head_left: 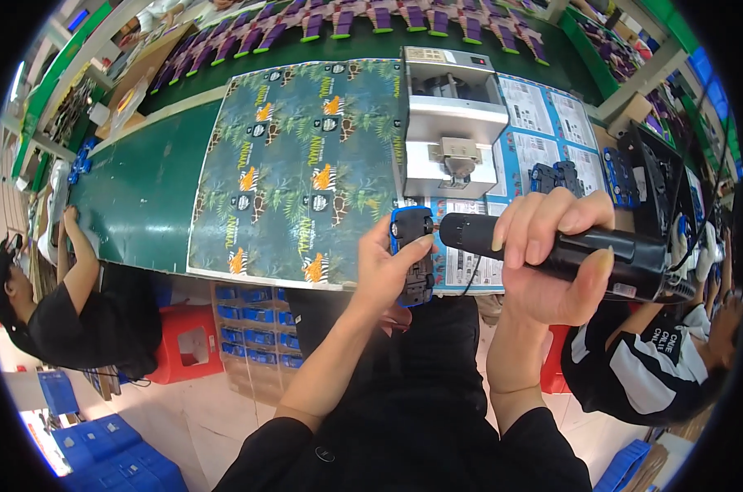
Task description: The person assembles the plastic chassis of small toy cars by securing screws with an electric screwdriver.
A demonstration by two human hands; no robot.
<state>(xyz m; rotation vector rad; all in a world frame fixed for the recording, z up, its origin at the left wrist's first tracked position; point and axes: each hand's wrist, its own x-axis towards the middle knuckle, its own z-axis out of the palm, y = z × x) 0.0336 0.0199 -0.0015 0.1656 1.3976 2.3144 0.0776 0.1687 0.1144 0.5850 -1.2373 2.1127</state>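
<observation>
My left hand grips a blue toy car at the table's front edge, its black underside facing up and the thumb lying across it. In my right hand is a black electric screwdriver, fingers wrapped round its body. The screwdriver lies nearly level, its narrow end pointing left at the car and close beside it; whether they touch I cannot tell. Just beyond both hands stands a grey metal machine, likely a screw feeder, with a small metal outlet on its front.
Printed sheets with animal patterns cover the table's middle. Several black car chassis lie right of the machine, near a black bin. Rows of purple and green parts line the far belt. A person works at left, another at right.
</observation>
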